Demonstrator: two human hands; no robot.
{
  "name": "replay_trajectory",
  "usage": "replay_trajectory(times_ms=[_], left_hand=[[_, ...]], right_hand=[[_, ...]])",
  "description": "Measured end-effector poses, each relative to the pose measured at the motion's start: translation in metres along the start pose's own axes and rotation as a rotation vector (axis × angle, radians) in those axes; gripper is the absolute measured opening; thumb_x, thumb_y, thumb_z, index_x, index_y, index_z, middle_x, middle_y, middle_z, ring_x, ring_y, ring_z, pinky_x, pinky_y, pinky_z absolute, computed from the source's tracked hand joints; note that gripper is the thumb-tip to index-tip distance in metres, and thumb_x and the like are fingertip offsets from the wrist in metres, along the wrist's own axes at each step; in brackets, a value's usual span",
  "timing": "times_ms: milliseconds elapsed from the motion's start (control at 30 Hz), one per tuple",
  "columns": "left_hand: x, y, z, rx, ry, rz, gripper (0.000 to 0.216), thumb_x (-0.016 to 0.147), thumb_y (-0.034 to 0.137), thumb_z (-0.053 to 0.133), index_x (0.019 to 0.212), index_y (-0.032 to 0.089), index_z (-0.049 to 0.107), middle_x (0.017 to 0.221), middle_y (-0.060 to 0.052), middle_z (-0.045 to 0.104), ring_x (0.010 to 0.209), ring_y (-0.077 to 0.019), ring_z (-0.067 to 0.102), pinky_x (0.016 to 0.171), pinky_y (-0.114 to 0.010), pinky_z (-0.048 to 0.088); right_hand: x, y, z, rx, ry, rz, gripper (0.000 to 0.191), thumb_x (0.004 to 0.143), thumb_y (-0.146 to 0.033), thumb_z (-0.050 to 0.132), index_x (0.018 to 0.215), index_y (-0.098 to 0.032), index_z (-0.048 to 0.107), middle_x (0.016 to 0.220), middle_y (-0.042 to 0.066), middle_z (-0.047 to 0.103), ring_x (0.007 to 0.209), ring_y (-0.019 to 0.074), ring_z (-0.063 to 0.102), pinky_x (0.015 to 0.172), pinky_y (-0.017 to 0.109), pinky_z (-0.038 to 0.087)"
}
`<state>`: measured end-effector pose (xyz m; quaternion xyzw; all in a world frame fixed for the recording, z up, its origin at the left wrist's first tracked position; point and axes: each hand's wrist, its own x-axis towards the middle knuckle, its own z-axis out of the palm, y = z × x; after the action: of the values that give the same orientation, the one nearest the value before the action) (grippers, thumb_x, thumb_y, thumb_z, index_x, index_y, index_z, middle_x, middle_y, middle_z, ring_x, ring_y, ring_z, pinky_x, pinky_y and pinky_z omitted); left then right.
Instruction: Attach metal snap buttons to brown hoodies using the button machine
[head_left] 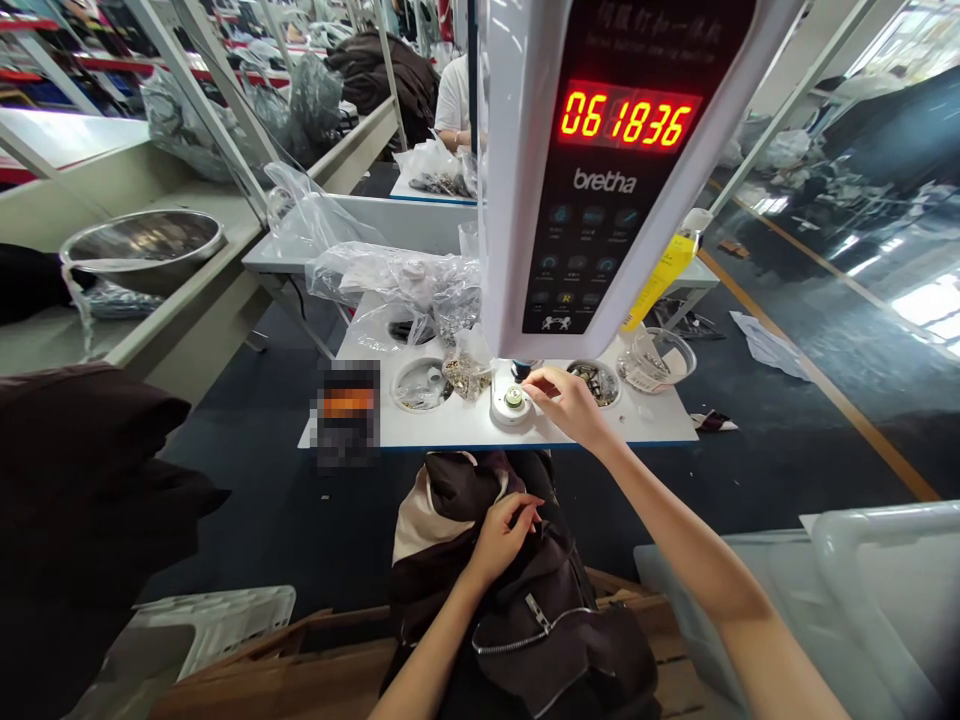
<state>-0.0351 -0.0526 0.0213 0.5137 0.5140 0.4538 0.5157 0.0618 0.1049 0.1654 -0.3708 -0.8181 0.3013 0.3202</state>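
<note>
My right hand point(566, 400) is at the small round die point(514, 398) on the machine's white base, thumb and forefinger pinched together. Whatever is between those fingertips is too small to make out. Lower down, my left hand point(504, 540) lies curled on a dark brown garment point(559, 665) with a zipped pocket, its fingers closed at the cloth. A cream panel point(420, 520) of cloth shows beside it, under the table edge. Above my right hand hangs the white button-fastening machine head point(504, 200) with a lit red display point(628, 118).
The white table point(352, 430) has round wells, including one with metal parts point(596, 383) by my right hand. Plastic bags point(420, 275) lie behind; a clear tub point(656, 360) stands right. Dark cloth point(90, 500) hangs left, plastic bins point(885, 590) stand right. Another person point(454, 100) sits beyond.
</note>
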Motion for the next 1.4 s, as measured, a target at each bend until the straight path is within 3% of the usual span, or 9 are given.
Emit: replay_trajectory(times_ms=[100, 200, 300, 400, 567, 733, 900, 1100, 1400], left_hand=[[-0.002, 0.007, -0.001, 0.099, -0.011, 0.047, 0.027, 0.09, 0.034, 0.041, 0.095, 0.017, 0.061, 0.078, -0.003, 0.06, 0.068, -0.0117, 0.056, 0.067, -0.025, 0.047], [-0.008, 0.017, -0.001, 0.295, -0.089, 0.161, 0.025, 0.085, 0.035, 0.05, 0.102, 0.018, 0.059, 0.09, -0.005, 0.06, 0.084, -0.0159, 0.056, 0.079, -0.031, 0.048], [-0.016, 0.025, -0.001, 0.504, -0.181, 0.245, 0.043, 0.073, 0.034, 0.065, 0.112, 0.019, 0.055, 0.105, -0.007, 0.059, 0.105, -0.0217, 0.05, 0.094, -0.038, 0.044], [-0.026, 0.027, -0.005, 0.672, -0.223, 0.24, 0.057, 0.066, 0.029, 0.071, 0.118, 0.02, 0.052, 0.117, -0.008, 0.056, 0.118, -0.0259, 0.043, 0.101, -0.043, 0.04], [-0.04, 0.028, -0.018, 0.84, -0.239, 0.217, 0.069, 0.059, 0.027, 0.074, 0.123, 0.018, 0.048, 0.126, -0.01, 0.052, 0.125, -0.0302, 0.037, 0.103, -0.047, 0.038], [-0.044, 0.022, -0.019, 0.88, -0.2, 0.237, 0.055, 0.066, 0.023, 0.071, 0.117, 0.017, 0.052, 0.116, -0.01, 0.058, 0.122, -0.0296, 0.042, 0.099, -0.047, 0.042], [-0.039, 0.008, -0.01, 0.822, -0.126, 0.336, 0.027, 0.078, 0.022, 0.058, 0.106, 0.02, 0.056, 0.103, -0.006, 0.062, 0.116, -0.0249, 0.047, 0.096, -0.043, 0.044], [-0.037, 0.005, -0.008, 0.813, -0.105, 0.347, 0.023, 0.081, 0.021, 0.054, 0.104, 0.02, 0.056, 0.103, -0.006, 0.062, 0.115, -0.0238, 0.046, 0.097, -0.042, 0.043], [-0.038, 0.008, -0.012, 0.795, -0.085, 0.353, 0.023, 0.08, 0.02, 0.055, 0.103, 0.02, 0.057, 0.101, -0.006, 0.063, 0.114, -0.0231, 0.048, 0.096, -0.041, 0.044]], right_hand=[[-0.012, -0.001, 0.0, -0.005, 0.044, -0.008, 0.014, 0.087, -0.027, 0.047, 0.084, -0.019, 0.059, 0.082, 0.003, 0.061, 0.074, 0.0141, 0.056, 0.067, 0.025, 0.044], [-0.025, 0.0, 0.0, -0.054, 0.08, -0.039, 0.014, 0.088, -0.027, 0.047, 0.086, -0.019, 0.059, 0.081, 0.004, 0.06, 0.074, 0.0154, 0.055, 0.069, 0.028, 0.045], [-0.032, 0.003, -0.001, -0.071, 0.113, -0.061, 0.013, 0.088, -0.025, 0.047, 0.087, -0.019, 0.058, 0.084, 0.005, 0.06, 0.078, 0.0163, 0.055, 0.074, 0.03, 0.045], [-0.034, 0.006, -0.002, -0.05, 0.146, -0.057, 0.013, 0.088, -0.023, 0.046, 0.088, -0.019, 0.058, 0.088, 0.006, 0.06, 0.082, 0.0171, 0.056, 0.076, 0.03, 0.046], [-0.058, 0.004, 0.004, -0.033, 0.194, -0.063, 0.013, 0.086, -0.017, 0.047, 0.093, -0.02, 0.058, 0.103, 0.007, 0.059, 0.098, 0.0187, 0.055, 0.087, 0.034, 0.046], [-0.09, 0.004, 0.011, -0.018, 0.203, 0.023, 0.015, 0.085, -0.015, 0.047, 0.09, -0.021, 0.06, 0.103, 0.007, 0.056, 0.076, 0.0143, 0.058, 0.073, 0.031, 0.05], [-0.059, 0.006, 0.006, 0.032, 0.191, -0.051, 0.015, 0.086, -0.019, 0.046, 0.093, -0.021, 0.059, 0.094, 0.006, 0.061, 0.087, 0.0174, 0.057, 0.077, 0.031, 0.048], [0.0, 0.014, 0.008, 0.174, 0.013, 0.028, 0.021, 0.085, -0.035, 0.05, 0.084, -0.018, 0.061, 0.088, 0.004, 0.063, 0.082, 0.0157, 0.058, 0.075, 0.027, 0.046], [0.009, 0.014, 0.006, 0.169, -0.095, 0.068, 0.027, 0.08, -0.044, 0.055, 0.08, -0.017, 0.063, 0.081, 0.003, 0.065, 0.072, 0.0148, 0.059, 0.066, 0.025, 0.044]])
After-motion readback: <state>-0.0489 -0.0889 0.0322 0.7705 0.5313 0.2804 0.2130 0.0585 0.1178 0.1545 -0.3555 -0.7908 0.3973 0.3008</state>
